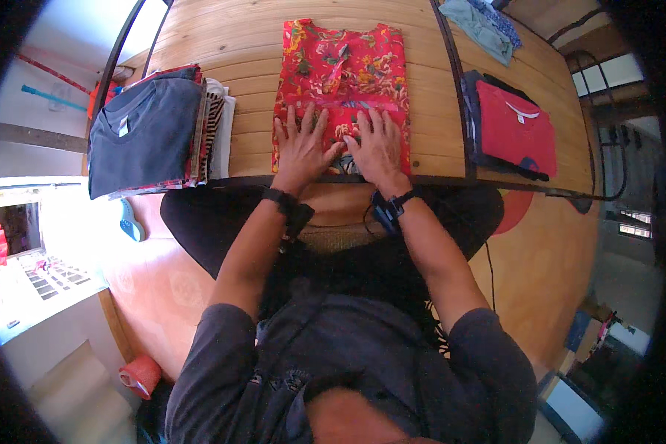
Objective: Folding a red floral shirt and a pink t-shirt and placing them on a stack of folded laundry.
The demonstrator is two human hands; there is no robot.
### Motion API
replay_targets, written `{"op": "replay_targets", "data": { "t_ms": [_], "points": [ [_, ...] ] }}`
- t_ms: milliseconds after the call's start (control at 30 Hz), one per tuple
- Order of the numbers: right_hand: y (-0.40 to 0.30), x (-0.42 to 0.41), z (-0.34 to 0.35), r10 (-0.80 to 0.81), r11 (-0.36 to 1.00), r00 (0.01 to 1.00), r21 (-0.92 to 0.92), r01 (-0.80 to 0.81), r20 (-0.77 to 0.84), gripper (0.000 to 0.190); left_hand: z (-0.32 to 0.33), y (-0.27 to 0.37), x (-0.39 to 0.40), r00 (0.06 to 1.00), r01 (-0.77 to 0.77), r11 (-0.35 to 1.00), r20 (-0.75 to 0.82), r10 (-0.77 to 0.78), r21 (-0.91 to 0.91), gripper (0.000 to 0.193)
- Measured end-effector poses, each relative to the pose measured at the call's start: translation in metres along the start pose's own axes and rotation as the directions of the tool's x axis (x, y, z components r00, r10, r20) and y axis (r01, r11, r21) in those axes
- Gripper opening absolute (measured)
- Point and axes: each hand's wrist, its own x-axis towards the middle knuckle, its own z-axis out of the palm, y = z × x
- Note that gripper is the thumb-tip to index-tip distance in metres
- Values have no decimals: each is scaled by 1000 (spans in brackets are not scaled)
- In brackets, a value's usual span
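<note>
A red floral garment (366, 72) lies folded on the wooden table (250, 50), its neckline at the far end and a folded-over part at the near end. My left hand (304, 141) rests palm down on the left of that near part, fingers spread. Beside it my right hand (378, 145) lies flat on the right of the same fabric. The thumbs almost meet between the hands. Neither hand grips the cloth; both press on it from above. Each wrist wears a dark strap.
A stack of folded clothes with a dark grey shirt (150, 130) on top stands left, at the table's front edge (433, 179). To the right, a red shirt (516, 130) tops another pile, with crumpled light-blue cloth (480, 30) farther back. A dark metal bar (452, 66) crosses the tabletop.
</note>
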Motion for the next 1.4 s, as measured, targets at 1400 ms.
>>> {"op": "replay_targets", "data": {
  "t_ms": [1400],
  "points": [
    [19, 5, 9, 37, 993, 995, -119, -26, 95, 68, -7, -5, 15, 991, 102, 989, -75, -110, -112, 87]
  ]
}}
